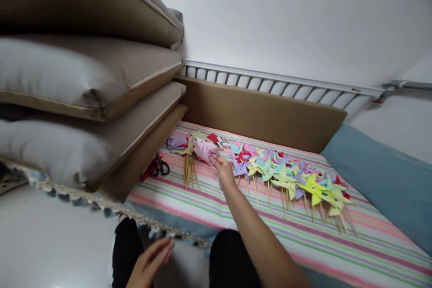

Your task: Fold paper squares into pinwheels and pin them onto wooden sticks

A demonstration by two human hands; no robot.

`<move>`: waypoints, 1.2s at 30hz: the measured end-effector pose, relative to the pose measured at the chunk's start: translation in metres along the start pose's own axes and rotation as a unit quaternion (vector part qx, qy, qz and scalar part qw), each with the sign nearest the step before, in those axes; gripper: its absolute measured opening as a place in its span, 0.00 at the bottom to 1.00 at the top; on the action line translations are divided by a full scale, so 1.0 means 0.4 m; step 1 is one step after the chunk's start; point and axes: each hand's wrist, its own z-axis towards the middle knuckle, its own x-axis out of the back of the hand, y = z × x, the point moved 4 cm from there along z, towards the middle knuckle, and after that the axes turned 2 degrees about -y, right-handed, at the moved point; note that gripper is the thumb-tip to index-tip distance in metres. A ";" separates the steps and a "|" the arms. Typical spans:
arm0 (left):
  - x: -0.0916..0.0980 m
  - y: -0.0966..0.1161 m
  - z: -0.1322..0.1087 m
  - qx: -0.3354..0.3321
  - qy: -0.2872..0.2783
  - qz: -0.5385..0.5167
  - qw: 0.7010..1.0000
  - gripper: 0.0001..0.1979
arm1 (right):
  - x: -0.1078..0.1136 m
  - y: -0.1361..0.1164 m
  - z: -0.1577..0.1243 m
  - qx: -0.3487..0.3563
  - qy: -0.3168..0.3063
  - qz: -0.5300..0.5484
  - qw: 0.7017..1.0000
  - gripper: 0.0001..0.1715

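Right hand [224, 171] in, thumb and fingertips pinched on the near corner of a pink plastic packet [204, 148], which lies just beyond the fingertips, to their left. This looks like the fetching step; a firm pinch and a clean lift seem called for. That forearm stretches out, knuckles up. Left hand [151, 261] waits nearer the body, empty, fingers loosely extended. Beside the right fingers, leftward, a bundle of wooden sticks [190, 174]; farther left, black-handled scissors [159, 167]. And rightward, a crowd of paper pinwheels [313, 188] on the striped sheet [216, 209]!
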 end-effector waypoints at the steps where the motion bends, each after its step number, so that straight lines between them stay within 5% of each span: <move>1: -0.024 0.027 0.011 0.000 -0.018 -0.032 0.999 0.20 | -0.007 -0.016 -0.053 -0.003 -0.013 0.020 1.000 0.18; 5: -0.124 0.156 0.009 0.034 -0.130 -0.269 0.954 0.23 | -0.015 -0.087 -0.228 0.001 -0.074 0.073 0.995 0.12; 9: -0.182 0.232 -0.034 0.024 -0.158 -0.366 0.917 0.20 | 0.024 -0.168 -0.329 0.136 -0.149 0.046 0.978 0.19; 13: -0.210 0.223 -0.063 -0.003 -0.083 -0.392 0.916 0.18 | 0.080 -0.198 -0.377 0.219 -0.178 -0.014 0.959 0.25; 18: -0.235 0.193 -0.078 0.013 -0.012 -0.373 0.928 0.21 | 0.135 -0.205 -0.405 0.225 -0.183 -0.042 0.956 0.26; 27: -0.261 0.202 -0.097 -0.026 -0.017 -0.358 0.933 0.19 | 0.206 -0.291 -0.476 0.222 -0.152 -0.081 0.960 0.15; 36: -0.278 0.195 -0.079 -0.013 -0.032 -0.375 0.926 0.20 | 0.189 -0.258 -0.511 0.265 -0.153 -0.148 0.940 0.17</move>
